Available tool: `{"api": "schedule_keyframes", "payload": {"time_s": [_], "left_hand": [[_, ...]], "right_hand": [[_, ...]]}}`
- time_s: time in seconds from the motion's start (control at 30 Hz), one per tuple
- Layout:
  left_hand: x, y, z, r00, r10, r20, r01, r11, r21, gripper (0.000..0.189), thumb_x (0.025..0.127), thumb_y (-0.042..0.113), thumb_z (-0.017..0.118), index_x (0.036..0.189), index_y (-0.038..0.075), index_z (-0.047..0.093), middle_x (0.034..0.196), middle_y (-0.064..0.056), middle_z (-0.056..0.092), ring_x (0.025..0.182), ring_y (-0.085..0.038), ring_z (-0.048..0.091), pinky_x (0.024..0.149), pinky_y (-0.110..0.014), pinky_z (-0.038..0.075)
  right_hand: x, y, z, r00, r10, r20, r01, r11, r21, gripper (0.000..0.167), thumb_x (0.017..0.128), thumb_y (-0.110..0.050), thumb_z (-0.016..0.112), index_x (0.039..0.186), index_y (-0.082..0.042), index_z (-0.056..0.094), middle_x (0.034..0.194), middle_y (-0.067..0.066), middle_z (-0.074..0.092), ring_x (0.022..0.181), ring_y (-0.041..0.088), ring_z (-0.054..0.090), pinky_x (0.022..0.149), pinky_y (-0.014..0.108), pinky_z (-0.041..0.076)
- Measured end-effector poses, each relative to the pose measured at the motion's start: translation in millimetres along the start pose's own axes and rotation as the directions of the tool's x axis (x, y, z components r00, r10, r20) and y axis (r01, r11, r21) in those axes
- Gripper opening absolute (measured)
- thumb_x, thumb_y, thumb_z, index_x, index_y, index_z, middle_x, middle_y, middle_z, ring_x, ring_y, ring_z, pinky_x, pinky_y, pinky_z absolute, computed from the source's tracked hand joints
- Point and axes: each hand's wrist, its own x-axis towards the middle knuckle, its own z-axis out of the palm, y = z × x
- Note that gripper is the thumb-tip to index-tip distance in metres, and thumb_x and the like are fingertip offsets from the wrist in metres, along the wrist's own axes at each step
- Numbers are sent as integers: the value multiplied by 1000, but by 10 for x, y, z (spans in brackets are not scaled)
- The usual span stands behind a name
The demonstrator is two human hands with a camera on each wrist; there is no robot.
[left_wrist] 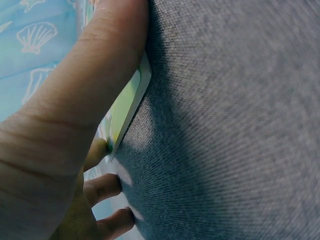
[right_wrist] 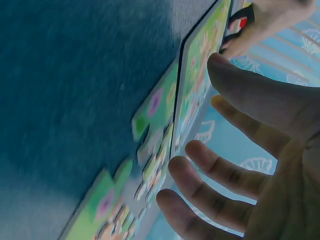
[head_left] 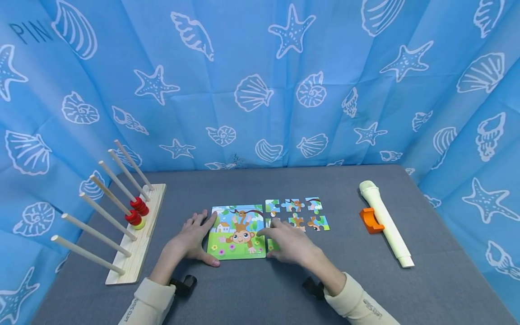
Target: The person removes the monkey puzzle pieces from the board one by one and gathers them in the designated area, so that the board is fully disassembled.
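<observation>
A flat square picture board [head_left: 240, 225] with a cartoon monkey hanging from a branch lies on the grey table. My left hand [head_left: 194, 238] touches its left side, thumb near the lower left corner and fingers spread toward the top. The left wrist view shows the board's edge [left_wrist: 129, 107] behind the left thumb. At the right edge, my right hand [head_left: 293, 243] hovers with loosely bent fingers and grips nothing visible. Several jigsaw puzzle pieces [head_left: 320, 223] lie in rows to the right, some hidden beneath that hand. In the right wrist view, a flowered piece [right_wrist: 156, 102] lies against the board's edge.
On the left stands a wooden peg rack [head_left: 136, 253] with slanting rods, two of them carrying red rings [head_left: 139, 206]. To the right lie a cream microphone-shaped tube [head_left: 387, 223] and an orange curved block [head_left: 370, 220]. A blue seashell curtain [head_left: 260, 126] borders the table.
</observation>
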Motion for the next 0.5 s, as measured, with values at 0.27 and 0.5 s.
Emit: {"api": "schedule_keyframes", "payload": {"time_s": [0.27, 0.5], "left_hand": [[7, 0, -2, 1000, 5, 3, -5, 1000, -5, 133, 64, 50, 96, 164, 6, 19, 168, -32, 12, 153, -59, 10, 120, -75, 18], [9, -7, -5, 1000, 1, 14, -1, 1000, 2, 133, 65, 52, 95, 164, 6, 19, 168, -32, 12, 153, -59, 10, 120, -75, 18]], "right_hand": [[103, -117, 66, 999, -10, 40, 9, 1000, 22, 48, 84, -19, 85, 129, -22, 71, 93, 1, 50, 73, 16, 42, 57, 25, 31], [193, -195, 128, 998, -1, 56, 2, 1000, -26, 48, 83, -24, 86, 128, -26, 70, 106, 2, 57, 86, 17, 49, 61, 30, 43]]}}
